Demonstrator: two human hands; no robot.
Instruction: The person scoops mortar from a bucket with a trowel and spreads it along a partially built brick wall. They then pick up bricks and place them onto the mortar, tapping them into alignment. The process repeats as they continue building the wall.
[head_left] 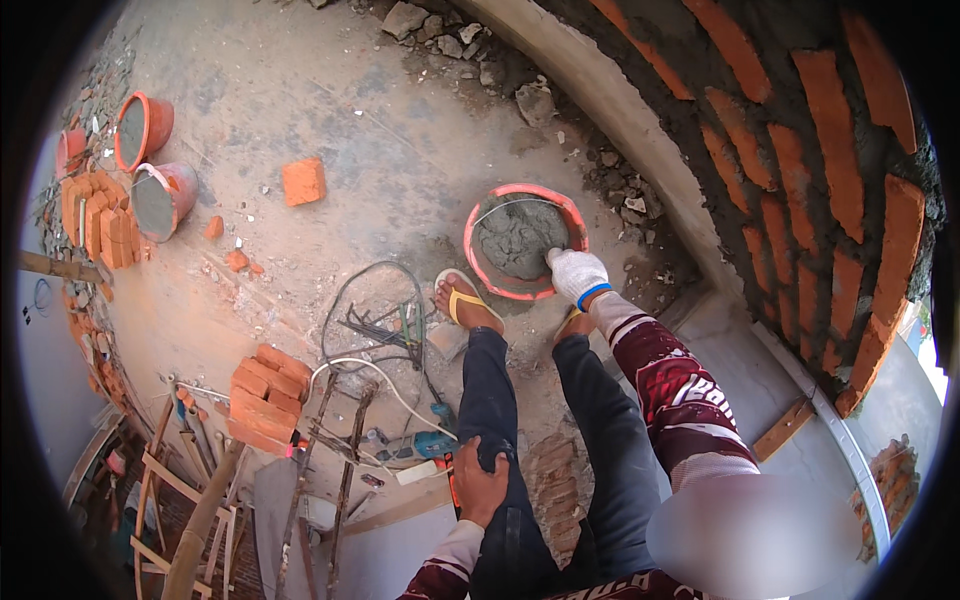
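Note:
My right hand [578,275], in a white glove with a blue cuff, is closed at the right rim of an orange bucket [477,262]. Wet grey mortar [520,238] fills much of that bucket, its surface rough and lumpy. Whatever the gloved fingers grip is hidden behind the hand. Bare, my left hand [481,484] lies flat on my left leg near the knee, holding nothing that shows. A thin wire handle [505,206] crosses the bucket's far side.
An unfinished brick wall [790,170] rises at right. Rubble [535,103] lines its base. At left stand mortar buckets [165,200] and a brick stack [105,220]. Nearer are another brick stack [268,398], a tangled cable [340,290], a teal power tool [425,445] and wooden poles [205,520].

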